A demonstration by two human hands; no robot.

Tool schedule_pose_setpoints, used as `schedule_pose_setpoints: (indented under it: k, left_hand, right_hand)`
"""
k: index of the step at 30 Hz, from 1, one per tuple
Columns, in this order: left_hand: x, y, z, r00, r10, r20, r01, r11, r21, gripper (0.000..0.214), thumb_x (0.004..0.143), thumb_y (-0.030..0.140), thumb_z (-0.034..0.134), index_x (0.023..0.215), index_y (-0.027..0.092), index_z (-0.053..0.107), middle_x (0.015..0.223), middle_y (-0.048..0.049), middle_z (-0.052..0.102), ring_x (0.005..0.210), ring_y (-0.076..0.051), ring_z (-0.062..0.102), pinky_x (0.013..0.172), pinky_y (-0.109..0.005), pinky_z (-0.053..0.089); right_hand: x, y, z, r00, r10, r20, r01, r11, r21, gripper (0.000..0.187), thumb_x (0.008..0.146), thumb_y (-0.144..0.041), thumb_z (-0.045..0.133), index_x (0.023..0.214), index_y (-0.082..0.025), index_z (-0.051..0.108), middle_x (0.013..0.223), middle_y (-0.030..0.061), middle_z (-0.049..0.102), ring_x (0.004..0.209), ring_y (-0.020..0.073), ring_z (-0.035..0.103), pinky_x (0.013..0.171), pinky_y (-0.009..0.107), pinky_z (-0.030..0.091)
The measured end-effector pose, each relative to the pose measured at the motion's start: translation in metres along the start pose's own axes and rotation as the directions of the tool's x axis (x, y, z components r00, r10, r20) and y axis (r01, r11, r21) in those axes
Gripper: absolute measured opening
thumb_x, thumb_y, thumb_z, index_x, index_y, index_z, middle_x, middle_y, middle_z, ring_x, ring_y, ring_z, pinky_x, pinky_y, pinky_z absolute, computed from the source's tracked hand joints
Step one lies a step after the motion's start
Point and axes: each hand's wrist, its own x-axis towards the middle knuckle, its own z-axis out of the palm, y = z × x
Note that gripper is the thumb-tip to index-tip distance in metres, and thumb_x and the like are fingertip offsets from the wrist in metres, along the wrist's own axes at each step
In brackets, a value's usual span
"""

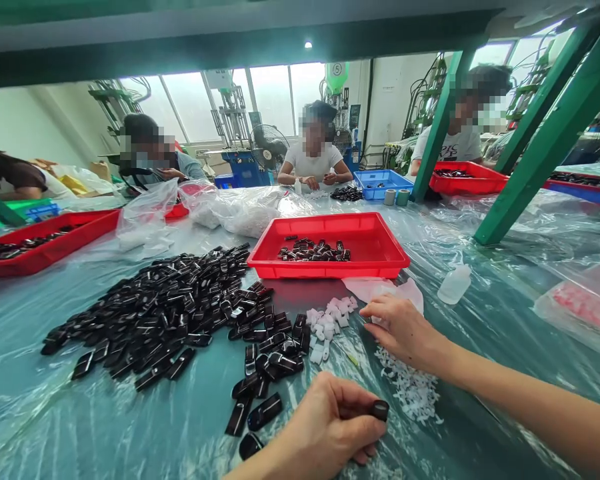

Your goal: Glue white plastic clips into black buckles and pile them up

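My left hand is closed in a pinch on a small glossy black plastic piece, whose end sticks out past the thumb and fingertips. Farther forward, my right hand hovers with its fingers curved and a small gap at the tips; I see nothing in it. Just left of its fingertips lie small white foam-like blocks. Beneath the hand and wrist spreads a heap of tiny white slivers. A large pile of the same black pieces covers the left, with several loose ones beside my left hand.
Ahead sits a red tray with black pieces inside. A pinkish sheet, a clear bottle and a bag of pink bits lie to the right. Green posts rise there. Several people sit across the plastic-covered table.
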Motion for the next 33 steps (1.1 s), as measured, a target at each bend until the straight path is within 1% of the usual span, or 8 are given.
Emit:
schedule_pose_setpoints:
  k: [6, 12, 16, 22, 24, 28, 30, 33]
  left_hand:
    - [0.0, -0.004, -0.001, 1.0, 0.01, -0.003, -0.01, 1.0, -0.015, 0.022, 0.057, 0.031, 0.067, 0.065, 0.011, 0.061, 0.049, 0.0023, 0.049, 0.043, -0.008, 0.045, 0.046, -0.02, 0.04]
    - [0.001, -0.007, -0.003, 1.0, 0.025, 0.007, -0.025, 1.0, 0.009, 0.021, 0.061, 0.027, 0.065, 0.071, 0.009, 0.067, 0.051, 0.0016, 0.051, 0.044, -0.008, 0.046, 0.046, -0.019, 0.041]
    - [0.0, -0.004, -0.003, 1.0, 0.018, 0.003, -0.018, 1.0, 0.007, 0.022, 0.06, 0.027, 0.066, 0.073, 0.009, 0.067, 0.051, 0.0015, 0.052, 0.044, -0.008, 0.047, 0.046, -0.019, 0.041]
    - [0.001, -0.004, -0.002, 1.0, -0.006, -0.017, 0.006, 1.0, -0.009, 0.023, 0.06, 0.026, 0.067, 0.074, 0.009, 0.068, 0.052, 0.0002, 0.054, 0.044, -0.009, 0.047, 0.046, -0.019, 0.041]
    - [0.001, -0.004, -0.003, 1.0, -0.004, -0.016, 0.004, 1.0, -0.007, 0.023, 0.061, 0.027, 0.067, 0.075, 0.009, 0.068, 0.051, 0.0003, 0.054, 0.046, -0.01, 0.049, 0.045, -0.019, 0.04]
    - [0.002, -0.004, -0.004, 0.999, 0.026, 0.043, -0.027, 0.999, 0.024, 0.017, 0.066, 0.025, 0.064, 0.072, 0.01, 0.069, 0.052, 0.0016, 0.051, 0.046, -0.008, 0.047, 0.047, -0.018, 0.04]
    - [0.002, -0.003, -0.004, 0.997, 0.038, 0.063, -0.041, 0.998, 0.039, 0.016, 0.068, 0.023, 0.062, 0.072, 0.01, 0.07, 0.051, 0.002, 0.05, 0.046, -0.008, 0.045, 0.049, -0.018, 0.04]
    - [0.002, -0.001, -0.004, 0.998, 0.032, 0.059, -0.036, 0.997, 0.065, 0.017, 0.069, 0.023, 0.061, 0.075, 0.011, 0.071, 0.052, 0.002, 0.051, 0.046, -0.008, 0.046, 0.049, -0.019, 0.041]
  right_hand:
    - [0.029, -0.007, 0.016, 0.996, 0.078, 0.041, -0.068, 0.979, -0.193, 0.019, 0.088, -0.029, 0.054, 0.096, -0.013, 0.06, 0.097, 0.0044, 0.062, 0.088, 0.0176, 0.06, 0.079, 0.039, 0.049]
    - [0.029, -0.009, 0.017, 0.998, 0.033, 0.051, -0.023, 0.982, -0.188, 0.018, 0.088, -0.029, 0.054, 0.095, -0.013, 0.06, 0.098, 0.0052, 0.062, 0.09, 0.0181, 0.06, 0.081, 0.04, 0.048]
    - [0.011, -0.005, 0.007, 1.0, 0.011, 0.012, -0.011, 0.998, -0.055, 0.011, 0.086, -0.021, 0.055, 0.082, -0.013, 0.061, 0.081, 0.0014, 0.064, 0.08, 0.0157, 0.061, 0.077, 0.036, 0.048]
    - [-0.036, -0.01, -0.014, 0.999, -0.03, 0.009, 0.027, 0.968, 0.251, 0.013, 0.08, -0.013, 0.055, 0.068, -0.017, 0.059, 0.067, -0.0026, 0.065, 0.062, 0.0095, 0.06, 0.059, 0.018, 0.046]
    - [-0.048, -0.015, -0.017, 0.998, -0.064, 0.024, 0.051, 0.928, 0.37, 0.011, 0.079, -0.013, 0.057, 0.07, -0.018, 0.06, 0.066, -0.0034, 0.065, 0.061, 0.0084, 0.059, 0.059, 0.017, 0.046]
    - [-0.059, -0.021, -0.016, 0.974, -0.223, -0.051, 0.202, 0.736, 0.646, 0.013, 0.081, -0.01, 0.057, 0.083, -0.019, 0.067, 0.07, 0.0005, 0.066, 0.063, 0.0096, 0.059, 0.059, 0.019, 0.046]
    - [-0.06, -0.021, -0.015, 0.958, -0.272, -0.088, 0.258, 0.693, 0.673, 0.017, 0.082, -0.01, 0.057, 0.088, -0.021, 0.069, 0.074, 0.0025, 0.067, 0.066, 0.0103, 0.06, 0.06, 0.02, 0.046]
    - [-0.06, -0.02, -0.014, 0.947, -0.301, -0.115, 0.302, 0.705, 0.642, 0.021, 0.082, -0.008, 0.057, 0.09, -0.022, 0.07, 0.074, 0.0029, 0.068, 0.065, 0.0106, 0.059, 0.06, 0.021, 0.045]
